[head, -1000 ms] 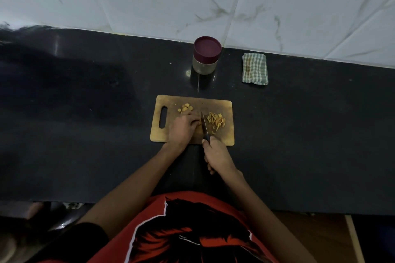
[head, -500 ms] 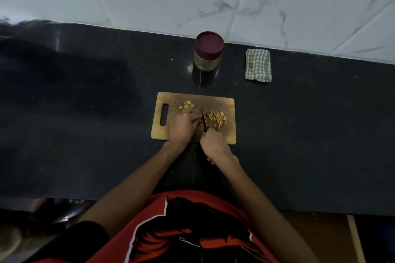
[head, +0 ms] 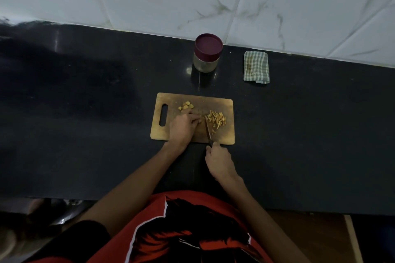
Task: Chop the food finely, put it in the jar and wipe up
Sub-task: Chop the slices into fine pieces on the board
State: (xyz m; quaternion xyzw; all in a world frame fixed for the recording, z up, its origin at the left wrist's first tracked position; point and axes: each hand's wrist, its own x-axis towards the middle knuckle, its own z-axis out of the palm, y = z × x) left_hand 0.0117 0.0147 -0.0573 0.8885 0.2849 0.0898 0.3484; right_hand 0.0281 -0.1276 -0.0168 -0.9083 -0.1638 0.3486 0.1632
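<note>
A wooden chopping board [head: 224,136] lies on the black counter. On its right part sits a heap of thin yellow strips [head: 215,119]; a few larger yellow pieces [head: 186,106] lie near the back. My left hand [head: 183,129] rests on the board with its fingers curled down over a piece of food that is mostly hidden. My right hand [head: 219,161] grips the handle of a knife [head: 208,131], whose blade points away from me between the hand and the strips. A jar [head: 207,53] with a maroon lid stands shut behind the board.
A folded green checked cloth [head: 256,67] lies to the right of the jar, near the white tiled wall. The black counter [head: 85,124] stretches wide on both sides. Its front edge runs just before my red shirt.
My right hand has drawn the knife back toward me, so the blade now lies lower on the board. My left hand stays in place on the food.
</note>
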